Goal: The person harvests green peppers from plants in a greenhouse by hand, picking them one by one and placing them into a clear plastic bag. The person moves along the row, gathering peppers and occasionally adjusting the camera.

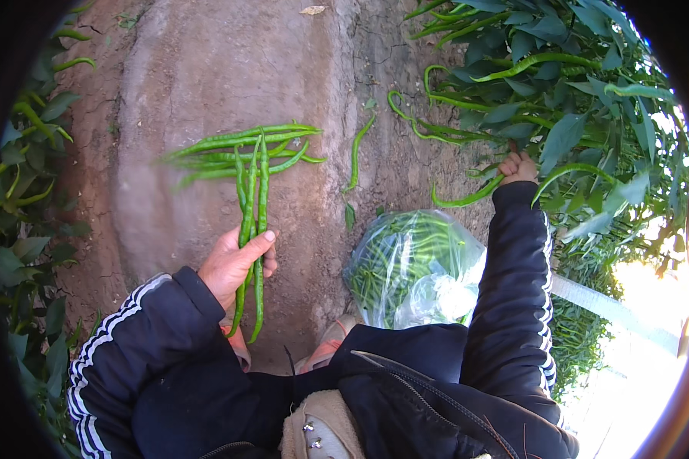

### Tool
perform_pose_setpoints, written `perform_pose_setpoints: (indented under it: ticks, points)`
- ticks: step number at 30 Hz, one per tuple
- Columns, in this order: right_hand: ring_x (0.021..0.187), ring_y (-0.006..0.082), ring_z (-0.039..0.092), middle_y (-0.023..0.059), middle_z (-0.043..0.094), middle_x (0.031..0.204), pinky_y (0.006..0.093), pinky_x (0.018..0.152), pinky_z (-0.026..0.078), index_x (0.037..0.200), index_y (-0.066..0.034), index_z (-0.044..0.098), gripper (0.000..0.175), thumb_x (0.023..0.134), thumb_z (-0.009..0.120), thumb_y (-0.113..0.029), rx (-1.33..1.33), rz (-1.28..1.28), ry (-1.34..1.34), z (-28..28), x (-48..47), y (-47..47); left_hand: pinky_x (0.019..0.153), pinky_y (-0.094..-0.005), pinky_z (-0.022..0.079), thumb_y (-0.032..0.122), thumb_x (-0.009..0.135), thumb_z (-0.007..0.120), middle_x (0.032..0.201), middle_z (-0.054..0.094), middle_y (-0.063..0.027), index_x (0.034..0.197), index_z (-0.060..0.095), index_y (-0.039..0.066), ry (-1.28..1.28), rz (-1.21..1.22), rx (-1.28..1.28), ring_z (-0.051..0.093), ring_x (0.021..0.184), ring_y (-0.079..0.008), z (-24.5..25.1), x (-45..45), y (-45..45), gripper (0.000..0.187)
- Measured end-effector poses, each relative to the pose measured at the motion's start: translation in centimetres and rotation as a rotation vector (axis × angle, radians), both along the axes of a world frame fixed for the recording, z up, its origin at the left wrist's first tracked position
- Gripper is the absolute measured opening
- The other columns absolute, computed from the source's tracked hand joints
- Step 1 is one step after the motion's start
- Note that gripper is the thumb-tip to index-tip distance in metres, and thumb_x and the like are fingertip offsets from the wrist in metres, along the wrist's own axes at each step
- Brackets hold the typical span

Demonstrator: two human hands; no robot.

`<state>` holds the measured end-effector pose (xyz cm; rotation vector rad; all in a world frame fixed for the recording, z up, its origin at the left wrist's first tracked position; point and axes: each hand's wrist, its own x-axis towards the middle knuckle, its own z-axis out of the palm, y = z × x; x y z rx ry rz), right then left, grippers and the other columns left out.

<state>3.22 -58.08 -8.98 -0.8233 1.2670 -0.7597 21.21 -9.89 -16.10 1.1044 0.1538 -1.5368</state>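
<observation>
My left hand (pixel 241 261) grips a few long green chili peppers (pixel 252 189), held with their upper ends pointing away from me. Beyond their tips, several more green peppers (pixel 247 143) lie on the dirt path, partly overlapped by the held ones. My right hand (pixel 518 167) reaches into the leaves of the pepper plants (pixel 551 126) on the right, its fingers curled by the stems. Next to it a curved green pepper (pixel 468 199) extends to the left; whether the fingers grip it is unclear. A clear plastic bag (pixel 413 264) full of green peppers stands between my arms.
A single pepper (pixel 355 152) lies on the dirt path (pixel 206 69) right of the pile. More pepper plants (pixel 34 252) line the left side. My shoes (pixel 327 344) are below, near the bag. A pale strip (pixel 614 307) crosses the bright area at right.
</observation>
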Motion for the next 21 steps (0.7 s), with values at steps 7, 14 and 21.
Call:
perform_pose_setpoints:
  ticks: [7, 14, 21]
  points:
    - [0.042, 0.0064, 0.030, -0.0057, 0.033, 0.055, 0.0214, 0.037, 0.026, 0.115, -0.0062, 0.047, 0.033, 0.091, 0.051, -0.028, 0.075, 0.379, 0.026, -1.8, 7.8, 15.9, 0.069, -0.0282, 0.045, 0.028, 0.089, 0.056, 0.094, 0.058, -0.0037, 0.108, 0.050, 0.007, -0.158, -0.042, -0.034, 0.055, 0.089, -0.0133, 0.2, -0.1, -2.0, 0.029]
    - [0.047, 0.0096, 0.042, -0.0009, 0.048, 0.064, 0.0231, 0.042, 0.034, 0.105, -0.0045, 0.050, 0.030, 0.094, 0.045, -0.032, 0.263, 0.677, -0.163, -4.5, 14.0, 28.8, 0.064, -0.0248, 0.043, 0.025, 0.088, 0.058, 0.073, 0.056, -0.0004, 0.095, 0.055, 0.006, 0.053, -0.147, -0.166, 0.053, 0.066, -0.0105, 1.4, -2.6, -3.6, 0.020]
    - [0.091, 0.0293, 0.053, 0.0188, 0.052, 0.103, 0.0437, 0.070, 0.046, 0.113, 0.0031, 0.045, 0.040, 0.089, 0.048, -0.029, -0.314, -0.079, 0.552, -14.1, 4.7, -2.5, 0.058, -0.0251, 0.042, 0.023, 0.088, 0.058, 0.068, 0.054, -0.0011, 0.080, 0.054, 0.008, 0.015, -0.001, 0.059, 0.052, 0.062, -0.0112, -0.7, -1.5, -2.1, 0.018]
